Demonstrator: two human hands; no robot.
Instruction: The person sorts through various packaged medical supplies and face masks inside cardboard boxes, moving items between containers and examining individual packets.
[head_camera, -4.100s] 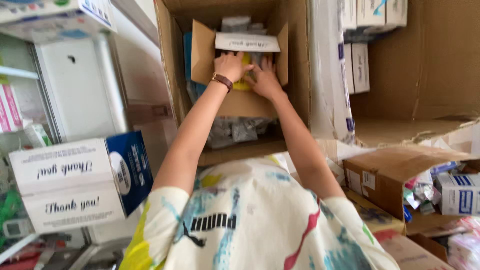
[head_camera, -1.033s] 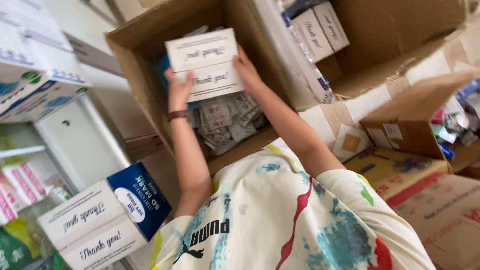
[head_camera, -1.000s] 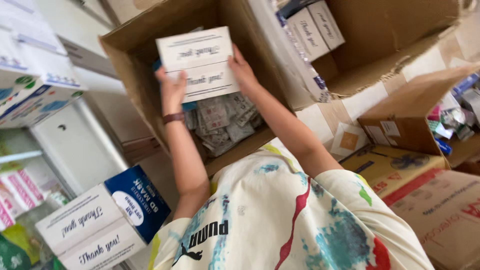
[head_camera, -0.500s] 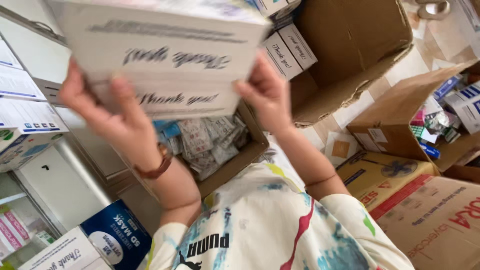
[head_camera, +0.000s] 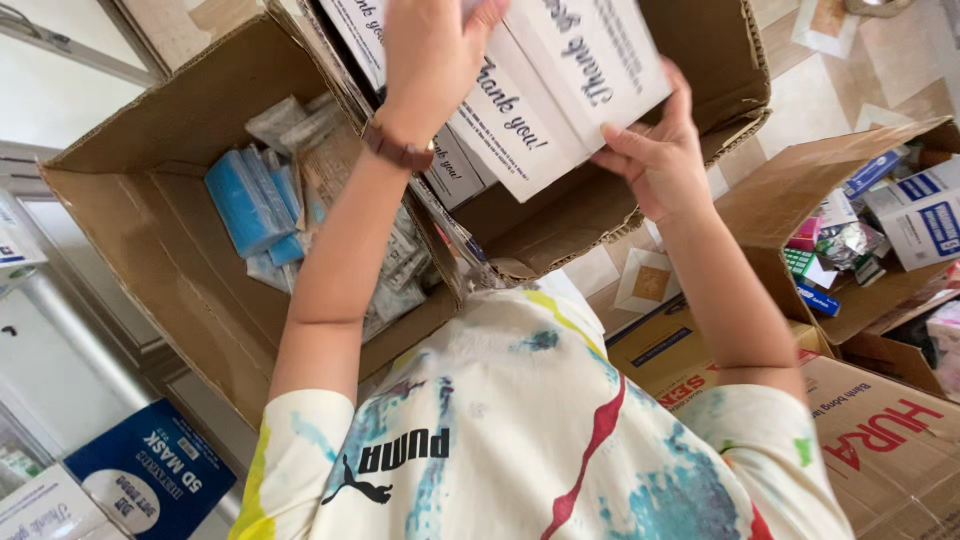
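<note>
Both my hands hold a stack of white cartons with dark script, raised over the gap between two open cardboard boxes. My left hand, with a brown wristband, grips the stack's left side near the top edge of the view. My right hand holds its lower right corner. The left cardboard box holds blue packets and several clear grey sachets. The right cardboard box lies behind the stack, with another white carton inside it.
A blue and white carton stands at the lower left beside a white cabinet. At the right, an open brown box holds mixed small packs. Flat printed cartons lie at the lower right on a tiled floor.
I lifted the stack of white cartons out of the left cardboard box and swung it right, over the neighbouring box. My view turned right with it.
</note>
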